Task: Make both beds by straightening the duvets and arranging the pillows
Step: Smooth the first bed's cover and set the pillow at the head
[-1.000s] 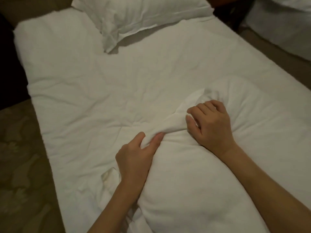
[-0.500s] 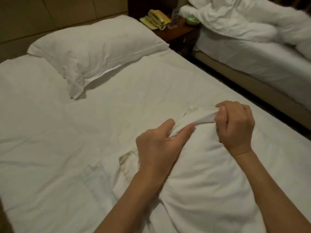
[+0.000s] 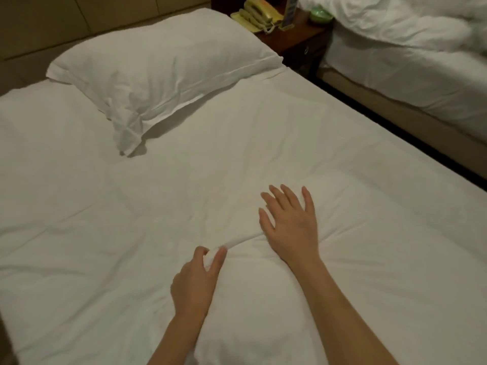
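The near bed is covered in white, with one white pillow lying askew at its head. A puffy white duvet lies in front of me, its top edge forming a fold. My left hand pinches that fold between thumb and forefinger. Just to the right, my right hand lies flat on the duvet with its fingers spread. A second bed at the right carries a rumpled white duvet.
A dark wooden nightstand stands between the two beds' heads, holding a yellow telephone and a small green object. A narrow dark gap runs between the beds. A beige padded wall is behind the near bed.
Both hands gripped the bunched duvet edge and lifted it before. Now it lies lower and flatter, my right hand has let go and spread flat, and my left keeps only a light pinch.
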A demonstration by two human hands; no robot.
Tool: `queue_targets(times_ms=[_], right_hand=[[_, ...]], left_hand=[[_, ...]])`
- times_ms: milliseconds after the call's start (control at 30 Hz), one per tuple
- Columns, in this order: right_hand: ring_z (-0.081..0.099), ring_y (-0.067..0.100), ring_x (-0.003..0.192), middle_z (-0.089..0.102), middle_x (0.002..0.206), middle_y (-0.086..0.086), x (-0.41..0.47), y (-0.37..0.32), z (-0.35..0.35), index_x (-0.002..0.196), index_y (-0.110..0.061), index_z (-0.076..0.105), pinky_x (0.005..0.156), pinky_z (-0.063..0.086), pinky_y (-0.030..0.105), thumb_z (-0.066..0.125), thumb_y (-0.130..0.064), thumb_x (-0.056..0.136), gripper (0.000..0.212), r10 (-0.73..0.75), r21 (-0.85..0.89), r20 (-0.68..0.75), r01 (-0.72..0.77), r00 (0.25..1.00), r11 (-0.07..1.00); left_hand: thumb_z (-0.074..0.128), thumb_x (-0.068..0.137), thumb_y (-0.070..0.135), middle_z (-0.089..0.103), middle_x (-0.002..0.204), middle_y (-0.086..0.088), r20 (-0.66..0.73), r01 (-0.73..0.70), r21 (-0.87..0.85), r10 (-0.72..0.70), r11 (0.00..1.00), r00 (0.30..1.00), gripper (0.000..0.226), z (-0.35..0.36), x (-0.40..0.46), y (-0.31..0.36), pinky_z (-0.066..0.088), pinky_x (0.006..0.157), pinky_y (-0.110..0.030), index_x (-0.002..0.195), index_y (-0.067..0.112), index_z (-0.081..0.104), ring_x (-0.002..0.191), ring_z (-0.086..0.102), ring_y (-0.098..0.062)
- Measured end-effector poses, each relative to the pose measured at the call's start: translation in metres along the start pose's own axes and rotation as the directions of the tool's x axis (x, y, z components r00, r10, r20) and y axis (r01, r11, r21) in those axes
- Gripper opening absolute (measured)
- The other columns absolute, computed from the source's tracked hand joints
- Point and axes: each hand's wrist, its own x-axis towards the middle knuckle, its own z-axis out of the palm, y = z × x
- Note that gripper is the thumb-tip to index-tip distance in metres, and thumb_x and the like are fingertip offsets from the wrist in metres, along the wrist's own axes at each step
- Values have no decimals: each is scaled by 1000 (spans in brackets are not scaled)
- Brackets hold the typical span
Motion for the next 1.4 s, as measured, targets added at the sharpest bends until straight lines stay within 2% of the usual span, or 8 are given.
queue_targets(times_ms=[200, 300, 433, 633, 767, 1067, 1233, 1400], right_hand=[[50, 20, 127, 57, 134, 4, 7, 28, -37, 123, -14, 62, 113, 12, 38, 30, -39, 93, 51, 80, 123, 60, -87, 995, 989], [36, 17, 136, 44, 146, 3, 9, 44, -57, 133, -12, 52, 117, 6, 31, 27, -39, 95, 53, 105, 289, 72, -121, 992, 950], [38, 3, 125, 31, 152, -6, 16, 69, -87, 136, -16, 46, 105, 27, 18, 39, -19, 101, 36, 223, 568, 173, -282, 959, 773], [30, 12, 138, 34, 152, -5, 39, 146, -100, 138, -24, 45, 115, 24, 35, 39, -37, 101, 40, 154, 304, 279, -240, 948, 922], [31, 8, 137, 36, 150, -9, 49, 173, -76, 142, -28, 40, 116, 21, 36, 38, -49, 98, 48, 56, 289, 447, -203, 893, 936], [45, 14, 124, 53, 133, -13, 82, 168, -4, 130, -39, 48, 97, 29, 31, 32, -74, 85, 59, 2, 130, 654, -115, 757, 985], [48, 16, 99, 47, 89, -12, 78, 168, 12, 102, -22, 54, 86, 30, 32, 36, -75, 82, 59, 51, 44, 532, -87, 845, 995], [41, 15, 85, 45, 83, -9, 59, 172, -9, 84, -21, 44, 76, 20, 31, 27, -88, 68, 71, 102, -38, 245, -95, 964, 995]], left_hand=[[39, 97, 25, 64, 119, 2, -141, -231, -54, 222, 971, 965, 36, -18, -6, 74, 40, 95, -34, 131, 28, 51, 111, 56, -21], [30, 97, 20, 66, 113, 0, -155, -194, -56, 183, 979, 971, 40, -14, -9, 125, 38, 95, -34, 132, 25, 50, 107, 56, -22], [27, 99, 25, 66, 112, -4, -153, -138, -82, 124, 987, 980, 40, -3, -6, 197, 33, 92, -35, 133, 21, 46, 109, 54, -25], [26, 99, 28, 69, 104, -1, -162, -190, -173, 163, 966, 973, 39, 40, 9, 268, 33, 90, -36, 127, 22, 52, 103, 58, -23], [30, 89, 34, 70, 77, 1, -334, -230, -70, 194, 971, 922, 43, 81, 4, 224, 45, 70, -35, 96, 22, 71, 72, 65, -25], [25, 89, 38, 70, 91, 2, -381, -145, -154, 76, 977, 921, 51, 107, 22, 162, 41, 71, -33, 105, 16, 68, 78, 61, -23], [28, 88, 36, 70, 87, 2, -386, -160, -132, 98, 978, 917, 48, 117, 30, 160, 42, 70, -32, 104, 17, 68, 75, 60, -22], [31, 87, 36, 69, 91, 5, -410, -194, -124, 128, 973, 903, 44, 109, 13, 160, 50, 84, -41, 107, 21, 67, 83, 59, -21]])
